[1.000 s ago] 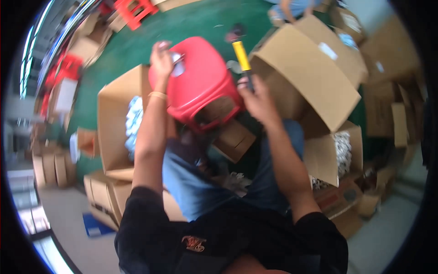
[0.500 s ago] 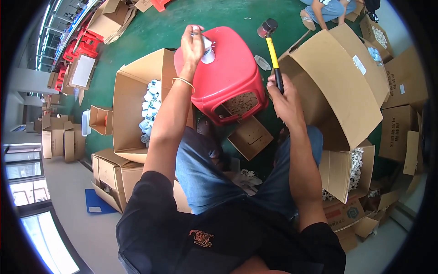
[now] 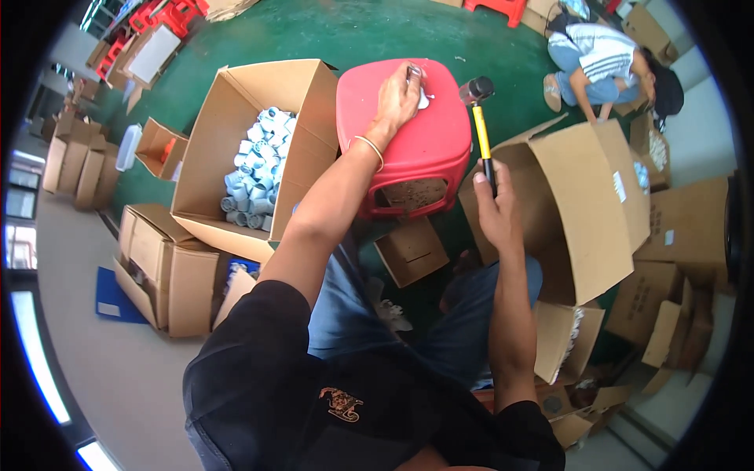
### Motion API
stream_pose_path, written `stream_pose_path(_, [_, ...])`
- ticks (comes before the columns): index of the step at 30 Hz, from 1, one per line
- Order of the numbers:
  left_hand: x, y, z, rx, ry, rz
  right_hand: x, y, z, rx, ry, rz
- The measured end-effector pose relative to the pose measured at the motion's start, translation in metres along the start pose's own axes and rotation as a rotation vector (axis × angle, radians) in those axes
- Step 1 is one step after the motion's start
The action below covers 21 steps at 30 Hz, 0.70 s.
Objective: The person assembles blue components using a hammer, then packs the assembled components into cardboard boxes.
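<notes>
1. While the left hand (image 3: pixel 399 94) rests on top of the red plastic stool (image 3: pixel 400 137), its fingers press a small white fitting (image 3: pixel 422 97) down near the stool's far edge; the grip is closed on that piece.
2. The right hand (image 3: pixel 493 213) is wrapped tight around the black end of a hammer (image 3: pixel 481 125) with a yellow shaft, held upright just beside the stool's right edge.
3. The hammer's dark round head is raised near the white fitting, a little to its right, not touching it.
4. The stool stands on the green floor (image 3: pixel 345 35), between the person's knees and in front of them.
5. Left of the stool, touching it, sits an open cardboard box (image 3: pixel 243 149) holding a heap of white and pale blue fittings (image 3: pixel 255 169).
6. Right of the stool lies a large open cardboard box (image 3: pixel 597 212) tipped on its side, its flap just behind the hammer.
7. A small flat carton (image 3: pixel 410 250) lies on the floor at the stool's near edge.
8. Beyond the big box, another person (image 3: pixel 601 63) in a striped top crouches on the floor, well apart.
</notes>
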State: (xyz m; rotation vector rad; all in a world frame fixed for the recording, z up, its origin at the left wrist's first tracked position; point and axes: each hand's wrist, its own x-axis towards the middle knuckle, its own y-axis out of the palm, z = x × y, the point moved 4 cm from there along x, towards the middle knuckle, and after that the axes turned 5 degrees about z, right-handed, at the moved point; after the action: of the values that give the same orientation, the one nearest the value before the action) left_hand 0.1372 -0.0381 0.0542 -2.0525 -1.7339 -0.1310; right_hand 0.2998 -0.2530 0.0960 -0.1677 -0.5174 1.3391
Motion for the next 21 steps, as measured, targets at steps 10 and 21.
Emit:
stream_pose_path(10, [-0.005,0.0,-0.012,0.002,-0.018,-0.02,0.064,-0.013,0.129,-0.333,-0.199,-0.013])
stream_pose_path(21, [-0.009,0.013,-0.003,0.129,0.037,-0.051,0.063,-0.011,0.122,-0.457,-0.105,0.123])
